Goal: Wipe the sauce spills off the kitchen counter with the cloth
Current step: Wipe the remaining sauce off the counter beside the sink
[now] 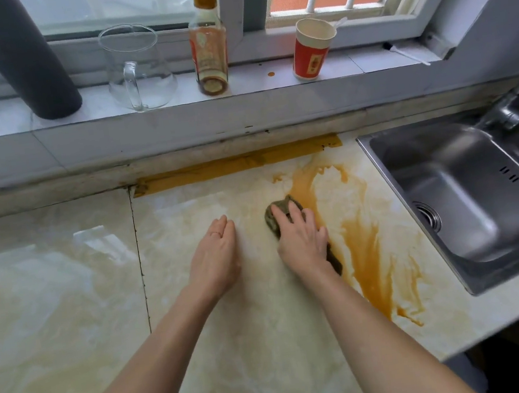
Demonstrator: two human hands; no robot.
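Note:
An orange-brown sauce spill (361, 242) streaks the pale marble counter (65, 287) between my hands and the sink. A dark green cloth (271, 218) lies on the counter at the spill's left edge. My right hand (300, 237) presses flat on the cloth with straight fingers, covering most of it. My left hand (216, 254) rests flat on the bare counter just left of the cloth, fingers together and straight.
A steel sink (469, 195) is set into the counter on the right, its tap at the far right. On the window ledge stand a glass jug (137, 67), a sauce bottle (208, 41), a paper cup (311, 47) and a dark pipe (22, 56). Yellow tape (234, 165) runs along the back edge.

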